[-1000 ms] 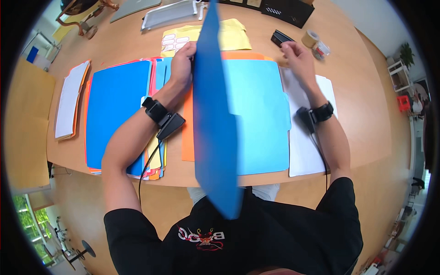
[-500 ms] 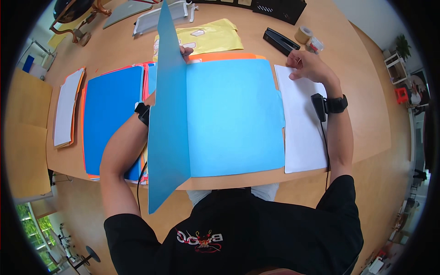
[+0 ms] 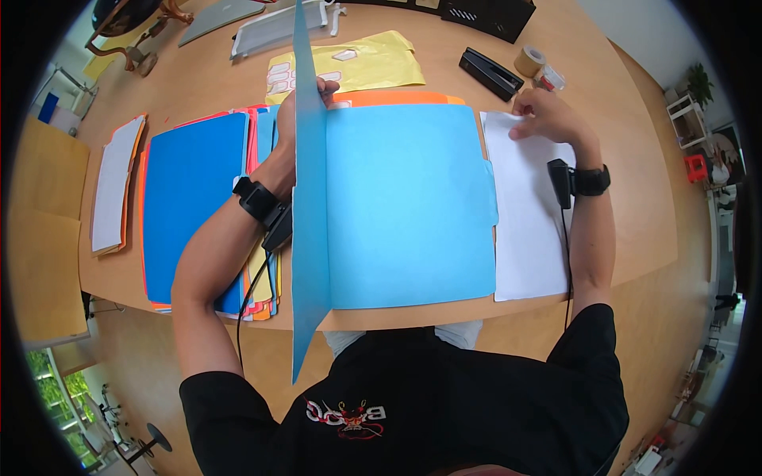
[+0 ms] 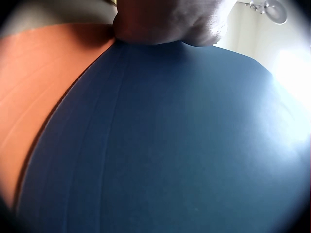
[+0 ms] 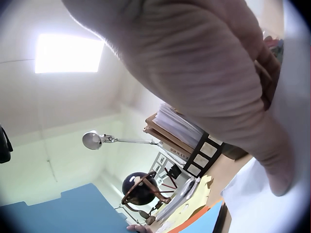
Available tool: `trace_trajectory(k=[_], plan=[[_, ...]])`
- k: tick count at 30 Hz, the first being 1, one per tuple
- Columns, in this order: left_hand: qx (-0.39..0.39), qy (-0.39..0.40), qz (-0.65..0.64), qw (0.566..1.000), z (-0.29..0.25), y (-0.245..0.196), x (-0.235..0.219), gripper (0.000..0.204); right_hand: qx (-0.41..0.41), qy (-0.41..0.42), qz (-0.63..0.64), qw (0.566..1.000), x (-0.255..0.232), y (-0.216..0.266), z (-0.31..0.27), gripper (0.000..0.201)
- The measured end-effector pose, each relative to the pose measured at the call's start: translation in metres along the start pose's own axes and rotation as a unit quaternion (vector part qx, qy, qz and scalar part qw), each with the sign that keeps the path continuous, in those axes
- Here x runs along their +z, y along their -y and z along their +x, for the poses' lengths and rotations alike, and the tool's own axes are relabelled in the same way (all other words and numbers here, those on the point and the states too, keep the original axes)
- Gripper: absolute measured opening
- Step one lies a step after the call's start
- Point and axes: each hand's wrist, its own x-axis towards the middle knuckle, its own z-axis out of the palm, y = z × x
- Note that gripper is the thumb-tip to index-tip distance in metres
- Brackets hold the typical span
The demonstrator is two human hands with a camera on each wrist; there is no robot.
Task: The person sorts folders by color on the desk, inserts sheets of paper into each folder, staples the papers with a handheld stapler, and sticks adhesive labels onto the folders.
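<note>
A light blue folder (image 3: 409,206) lies spread before the person, its left cover (image 3: 310,206) standing nearly upright. The left hand (image 3: 290,131) grips that cover near the top, with fingertips showing past it on the inner side; its palm side meets the dark blue face (image 4: 160,126) in the left wrist view. Over the top of the white paper stack (image 3: 525,214) is the right hand (image 3: 549,119), fingers loosely bent. In the right wrist view the right hand's thumb (image 5: 279,177) touches the white paper (image 5: 252,204); whether it pinches any sheet cannot be told.
Left of the folder lies a pile topped by a dark blue folder (image 3: 194,206), then a narrow white-topped stack (image 3: 115,186). Behind are a yellow envelope (image 3: 373,63), a black stapler (image 3: 492,74), a tape roll (image 3: 530,61) and a black organizer (image 3: 488,16).
The cover has swung left from over the folder's middle, then come back slightly upright. The right hand has moved down from beside the stapler to the white paper's top.
</note>
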Motion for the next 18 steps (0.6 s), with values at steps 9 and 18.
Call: trace_trajectory(k=[9, 18], plan=[[0.010, 0.002, 0.007, 1.000, -0.007, -0.014, 0.009, 0.014, -0.125, 0.012, 0.166, 0.978, -0.101, 0.007, -0.032, 0.022], [0.023, 0.040, 0.080, 0.996, -0.013, -0.024, -0.015, 0.008, -0.238, 0.015, 0.136, 0.962, -0.007, 0.107, 0.038, 0.027]])
